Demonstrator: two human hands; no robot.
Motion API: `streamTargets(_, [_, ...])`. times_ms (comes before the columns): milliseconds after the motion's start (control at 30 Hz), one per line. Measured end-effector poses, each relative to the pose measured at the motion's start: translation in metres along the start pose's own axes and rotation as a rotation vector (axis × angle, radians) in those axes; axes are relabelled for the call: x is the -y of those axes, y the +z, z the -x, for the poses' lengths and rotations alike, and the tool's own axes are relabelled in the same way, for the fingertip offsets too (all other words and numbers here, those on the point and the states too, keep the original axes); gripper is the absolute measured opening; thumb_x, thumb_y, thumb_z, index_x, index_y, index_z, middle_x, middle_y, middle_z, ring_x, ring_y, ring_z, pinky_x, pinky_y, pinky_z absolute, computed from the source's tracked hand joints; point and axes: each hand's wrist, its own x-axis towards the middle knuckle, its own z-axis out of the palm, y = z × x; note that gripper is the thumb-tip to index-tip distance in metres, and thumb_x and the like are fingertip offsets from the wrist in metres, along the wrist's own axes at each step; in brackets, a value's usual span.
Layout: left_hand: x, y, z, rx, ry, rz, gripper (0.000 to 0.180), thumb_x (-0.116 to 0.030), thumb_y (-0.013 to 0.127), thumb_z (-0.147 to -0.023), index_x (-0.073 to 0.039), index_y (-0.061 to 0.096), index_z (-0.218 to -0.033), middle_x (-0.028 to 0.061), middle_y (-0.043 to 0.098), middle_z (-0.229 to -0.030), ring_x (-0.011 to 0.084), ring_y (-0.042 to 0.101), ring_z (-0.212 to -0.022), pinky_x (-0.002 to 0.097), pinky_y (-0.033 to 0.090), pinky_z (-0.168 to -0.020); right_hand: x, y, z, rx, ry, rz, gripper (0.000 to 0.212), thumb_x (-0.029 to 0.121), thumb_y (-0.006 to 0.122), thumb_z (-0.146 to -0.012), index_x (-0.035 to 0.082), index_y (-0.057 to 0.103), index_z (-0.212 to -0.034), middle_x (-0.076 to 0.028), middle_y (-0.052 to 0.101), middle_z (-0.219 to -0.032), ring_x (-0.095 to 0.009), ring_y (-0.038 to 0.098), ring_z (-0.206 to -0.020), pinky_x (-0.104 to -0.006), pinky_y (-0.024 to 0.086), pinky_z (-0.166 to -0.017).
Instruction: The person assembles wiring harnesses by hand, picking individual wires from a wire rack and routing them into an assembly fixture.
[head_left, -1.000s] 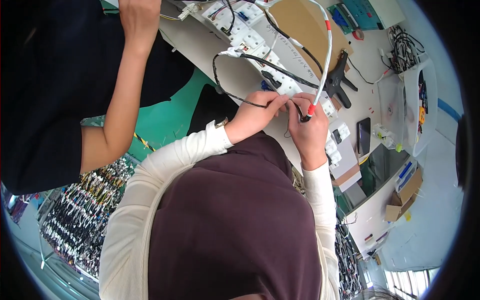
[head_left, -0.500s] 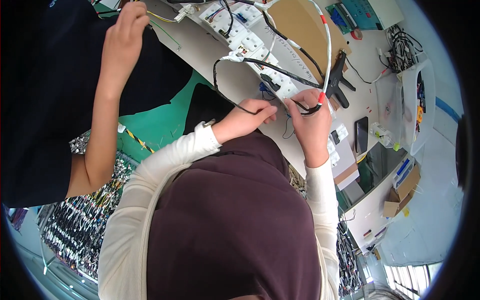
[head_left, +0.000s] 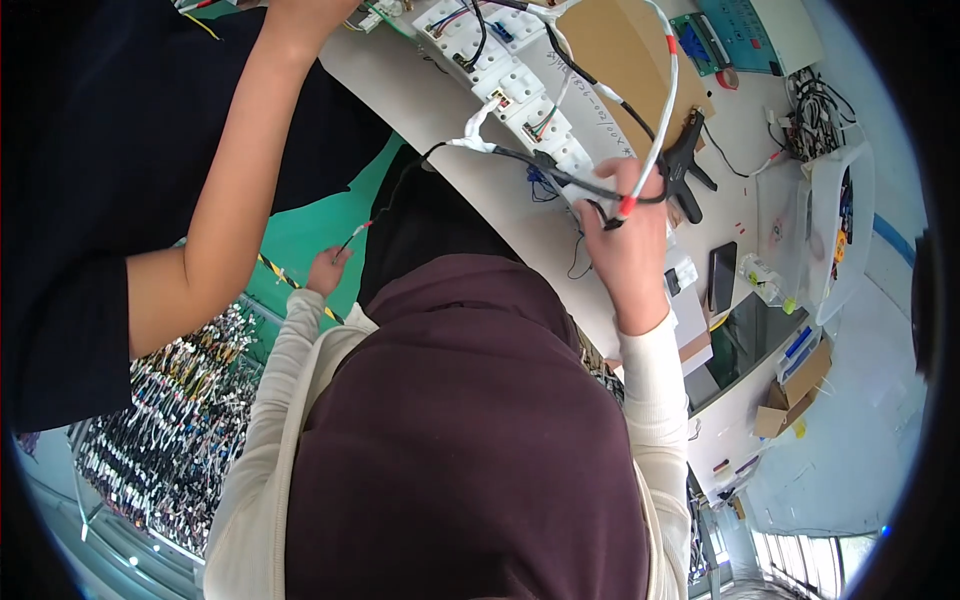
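A wire harness (head_left: 520,155) in black and white wrapping, with red bands, stretches over the bench. My left hand (head_left: 328,270) is out at the left, past the bench edge, closed on the end of a thin black branch with a red and white tip. My right hand (head_left: 630,235) is closed around the harness beside a red band, where a black end pokes out near the fingers. Behind the harness runs a row of white connector blocks (head_left: 515,85) fixed to the bench. A black spring clamp (head_left: 686,170) stands just beyond my right hand.
To the left a co-worker's bare arm (head_left: 235,190) reaches over the bench. At right are a black phone (head_left: 721,274), a clear plastic bin (head_left: 815,225) and an open cardboard box (head_left: 797,392). Bundled cables (head_left: 170,440) hang at lower left.
My left hand has swung away to the left and down, drawing the thin black branch out straighter. My right hand stays in nearly the same place. The co-worker's arm has shifted right.
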Motion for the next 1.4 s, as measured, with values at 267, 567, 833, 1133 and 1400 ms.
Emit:
streamTargets(267, [-0.183,-0.058,0.048,0.466,0.06,0.749,0.054,-0.047,0.03,-0.108,-0.011,0.04,-0.069,-0.0017,0.034,-0.057,0.0131,0.032,-0.052,0.0282,0.027,-0.051,-0.022,0.019,0.055,-0.336,0.109,0.026,0.068,0.027,0.087,-0.074,-0.003,0.053,-0.125,-0.02,0.052,-0.128,-0.038,0.05,-0.121,-0.0452,0.039,-0.105])
streamTargets(567, [-0.439,-0.029,0.079,0.848,0.693,1.024,0.047,-0.039,0.029,-0.11,-0.008,0.042,-0.078,-0.0006,0.042,-0.07,0.0118,0.038,-0.064,0.0268,0.037,-0.066,0.014,0.006,0.131,0.181,0.249,-0.988,0.016,0.008,0.07,-0.088,-0.001,0.068,-0.101,-0.008,0.065,-0.098,-0.014,0.062,-0.08,-0.0267,0.047,-0.068])
streamTargets(833, [-0.468,-0.015,0.078,0.738,0.628,0.637,0.033,-0.009,0.059,-0.098,0.0,0.055,-0.13,0.0069,0.057,-0.12,0.0146,0.059,-0.107,0.0298,0.048,-0.093,-0.028,-0.033,0.137,-0.196,0.585,-1.263,0.008,0.004,0.062,-0.095,-0.003,0.065,-0.092,-0.005,0.066,-0.086,-0.011,0.065,-0.077,-0.025,0.053,-0.073])
streamTargets(1133, [-0.495,0.003,0.067,0.483,1.042,0.085,0.016,-0.006,0.066,-0.089,-0.001,0.066,-0.104,0.0125,0.064,-0.093,0.0261,0.067,-0.082,0.0347,0.054,-0.075,-0.069,-0.051,0.134,-0.032,0.48,-0.917,0.021,0.002,0.069,-0.088,-0.003,0.068,-0.108,-0.005,0.066,-0.083,-0.012,0.067,-0.076,-0.0236,0.053,-0.067])
streamTargets(1400, [-0.486,0.04,0.07,0.339,0.907,0.106,0.011,-0.006,0.06,-0.092,0.0,0.058,-0.101,0.015,0.06,-0.097,0.0351,0.062,-0.09,0.0432,0.048,-0.077,-0.108,-0.043,0.1,-0.203,0.249,-0.329,0.013,0.002,0.071,-0.084,0.002,0.069,-0.097,-0.009,0.07,-0.084,-0.019,0.069,-0.074,-0.0284,0.056,-0.066])
